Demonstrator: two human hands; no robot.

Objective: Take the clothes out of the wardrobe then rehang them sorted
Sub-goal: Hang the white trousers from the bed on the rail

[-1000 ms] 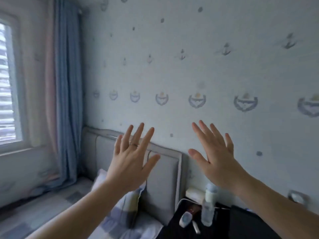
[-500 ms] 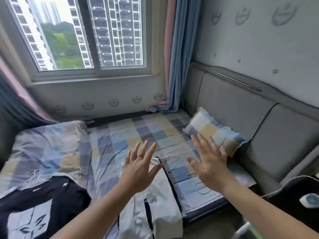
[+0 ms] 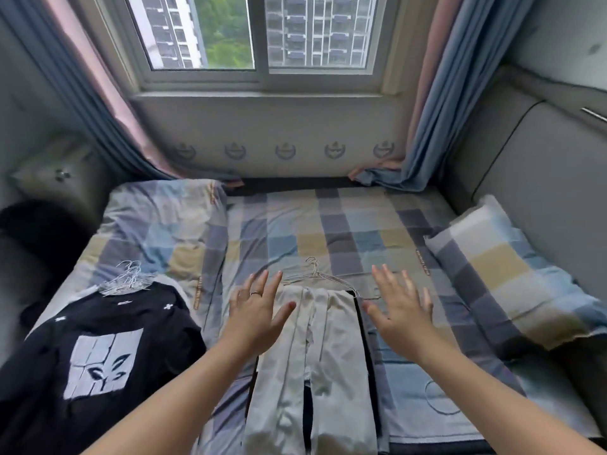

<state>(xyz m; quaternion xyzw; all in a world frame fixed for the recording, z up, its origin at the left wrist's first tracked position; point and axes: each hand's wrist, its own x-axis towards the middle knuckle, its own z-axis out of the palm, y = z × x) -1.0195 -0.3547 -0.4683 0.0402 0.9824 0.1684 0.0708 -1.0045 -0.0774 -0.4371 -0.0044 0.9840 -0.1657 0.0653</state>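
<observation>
While left hand (image 3: 256, 318) and right hand (image 3: 404, 318) hover spread, trousers (image 3: 315, 372) lie hanger (image 3: 317, 274) toward window (image 3: 256, 31).

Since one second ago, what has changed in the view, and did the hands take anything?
The view swung left and down, from the wall to the bed, so the black T-shirt and pale trousers came into sight. Nothing was taken or released. The left hand and right hand stay spread, holding nothing.
</observation>
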